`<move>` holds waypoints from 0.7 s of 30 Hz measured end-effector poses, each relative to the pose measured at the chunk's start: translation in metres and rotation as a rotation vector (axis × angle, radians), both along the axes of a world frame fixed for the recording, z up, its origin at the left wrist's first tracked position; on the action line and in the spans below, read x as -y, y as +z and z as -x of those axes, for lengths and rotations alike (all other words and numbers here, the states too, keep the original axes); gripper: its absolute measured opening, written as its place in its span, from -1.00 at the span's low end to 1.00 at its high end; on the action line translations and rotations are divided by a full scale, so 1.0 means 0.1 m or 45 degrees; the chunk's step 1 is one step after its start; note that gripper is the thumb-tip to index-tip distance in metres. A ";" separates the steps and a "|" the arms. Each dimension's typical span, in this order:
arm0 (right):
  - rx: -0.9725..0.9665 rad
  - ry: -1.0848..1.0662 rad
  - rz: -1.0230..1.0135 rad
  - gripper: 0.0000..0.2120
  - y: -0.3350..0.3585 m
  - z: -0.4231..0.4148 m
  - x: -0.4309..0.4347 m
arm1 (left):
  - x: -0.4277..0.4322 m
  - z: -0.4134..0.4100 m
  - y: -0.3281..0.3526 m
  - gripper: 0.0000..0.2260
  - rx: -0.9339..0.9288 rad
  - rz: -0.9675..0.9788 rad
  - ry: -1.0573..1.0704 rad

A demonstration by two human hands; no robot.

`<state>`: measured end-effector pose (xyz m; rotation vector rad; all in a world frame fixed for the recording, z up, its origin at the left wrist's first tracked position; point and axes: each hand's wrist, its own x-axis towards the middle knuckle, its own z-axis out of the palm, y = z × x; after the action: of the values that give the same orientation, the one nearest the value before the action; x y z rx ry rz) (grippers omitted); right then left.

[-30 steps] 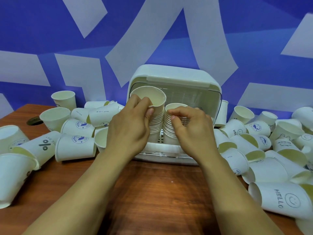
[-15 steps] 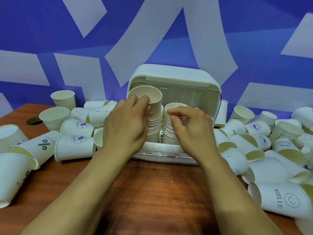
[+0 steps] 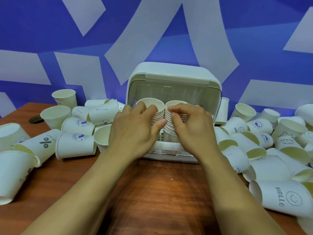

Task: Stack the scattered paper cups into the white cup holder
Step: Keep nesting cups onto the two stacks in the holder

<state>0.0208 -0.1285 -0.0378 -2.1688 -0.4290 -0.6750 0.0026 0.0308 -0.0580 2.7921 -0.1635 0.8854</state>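
The white cup holder (image 3: 174,77) stands at the back middle of the table with its clear lid raised. Two stacks of paper cups stand side by side inside it. My left hand (image 3: 135,131) grips the left stack (image 3: 155,108) near its top, fingers curled round the rims. My right hand (image 3: 191,128) grips the right stack (image 3: 174,106) the same way. The lower parts of both stacks are hidden behind my hands. Several loose paper cups (image 3: 76,145) lie scattered on both sides.
A wooden table (image 3: 157,192) has bare surface in front of the holder, between my forearms. Piles of loose cups crowd the left and the right (image 3: 281,197). A blue and white wall rises right behind the holder. A dark round grommet (image 3: 35,119) sits at far left.
The top cup in my left hand has gone down onto the left stack, which now stands level with the right one. My right hand has stayed on its stack.
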 end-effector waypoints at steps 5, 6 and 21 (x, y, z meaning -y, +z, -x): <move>0.090 -0.129 0.118 -0.80 0.00 0.05 -0.05 | 0.07 0.08 0.01 -0.63 0.034 0.226 -0.010; 0.142 -0.155 0.123 -0.79 0.02 0.08 -0.07 | 0.07 0.12 0.04 -0.64 0.085 0.280 -0.023; -0.016 0.566 0.507 -0.66 -0.44 0.75 -0.92 | -1.13 0.92 -0.47 -0.79 -0.017 0.978 0.674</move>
<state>-0.0543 -0.0367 -0.0813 -2.3212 -1.0749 -0.3450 -0.0899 0.1439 -0.1052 2.1146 0.7804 0.7941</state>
